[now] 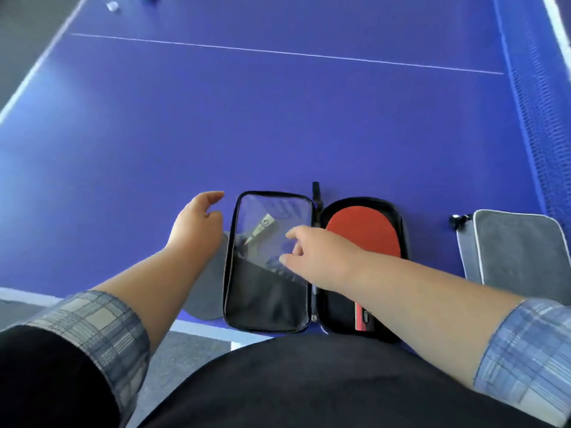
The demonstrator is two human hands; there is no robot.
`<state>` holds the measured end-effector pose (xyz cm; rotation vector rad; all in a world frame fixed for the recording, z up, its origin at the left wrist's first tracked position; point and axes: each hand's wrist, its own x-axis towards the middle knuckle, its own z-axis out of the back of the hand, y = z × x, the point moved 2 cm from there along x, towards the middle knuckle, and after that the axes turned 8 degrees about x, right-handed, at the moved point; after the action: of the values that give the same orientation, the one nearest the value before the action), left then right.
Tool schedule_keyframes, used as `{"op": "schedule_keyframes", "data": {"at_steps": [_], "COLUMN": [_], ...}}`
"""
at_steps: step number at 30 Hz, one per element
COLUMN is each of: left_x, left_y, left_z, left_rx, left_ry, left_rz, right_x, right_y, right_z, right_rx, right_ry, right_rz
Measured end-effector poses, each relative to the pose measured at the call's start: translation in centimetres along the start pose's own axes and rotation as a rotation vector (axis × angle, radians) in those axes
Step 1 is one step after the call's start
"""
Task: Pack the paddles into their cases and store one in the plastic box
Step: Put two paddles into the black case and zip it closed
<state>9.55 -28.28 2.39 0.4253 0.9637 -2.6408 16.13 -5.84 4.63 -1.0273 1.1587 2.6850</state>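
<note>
Low in the frame's centre, the black case (pixel 312 264) lies open on the blue worktop (pixel 278 125), the red paddle (pixel 361 233) seated in its right half. The right hand (pixel 318 254) hovers loosely spread over the clear flap; the left hand (pixel 200 220), spread and empty, waits beside it. Best fold the flap squarely over before zipping.

A blue table-tennis table (pixel 278 118) fills most of the frame, a thin white line (pixel 278 53) running across its upper part. The blue net (pixel 537 112) stands along the right edge. Grey floor (pixel 24 32) shows at upper left, and a small, blurred pale object (pixel 112 6) lies near the top-left corner.
</note>
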Motion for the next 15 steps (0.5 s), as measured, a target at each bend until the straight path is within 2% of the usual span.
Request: {"op": "schedule_keyframes", "data": {"at_steps": [2, 6, 12, 15], "left_x": [-0.5, -1.3, -2.4, -2.6], "left_y": [3.8, 10.5, 15.2, 15.3], "left_z": [2.3, 4.7, 3.5, 3.0], "left_rx": [-0.018, 0.027, 0.025, 0.023], "left_ry": [-0.027, -0.007, 0.195, 0.29], "left_rz": [0.074, 0.183, 0.333, 0.329], "right_x": [1.5, 4.2, 7.5, 8.5], "right_y": [3.3, 8.0, 11.0, 11.6], "right_z": [-1.9, -6.3, -11.0, -12.1], "right_rx": [0.093, 0.237, -0.091, -0.32], "right_ry": [0.01, 0.014, 0.028, -0.022], "right_rz": [0.046, 0.006, -0.018, 0.007]}}
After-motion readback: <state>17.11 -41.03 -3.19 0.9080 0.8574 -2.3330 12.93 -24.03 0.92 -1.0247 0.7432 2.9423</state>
